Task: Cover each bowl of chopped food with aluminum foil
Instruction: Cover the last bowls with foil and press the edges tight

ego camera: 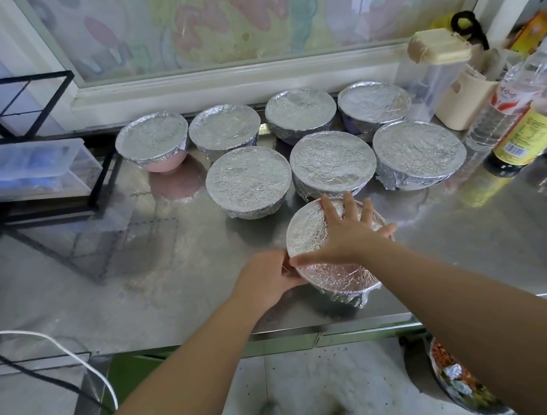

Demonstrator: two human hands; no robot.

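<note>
Near bowl [333, 261] sits right under both hands, foil [311, 234] already on: right hand [350, 233] lies flat and spread on top, left hand [268, 280] pinches the left rim, seven wrapped bowls [248, 181] just beyond.

Single wide-angle head view, looking forward and steeply down from standing height, close over the shiny stainless-steel counter [159, 283], edges bowed, frosted patterned window [249, 17] at top, pale tiled floor [301, 387] at bottom.
</note>
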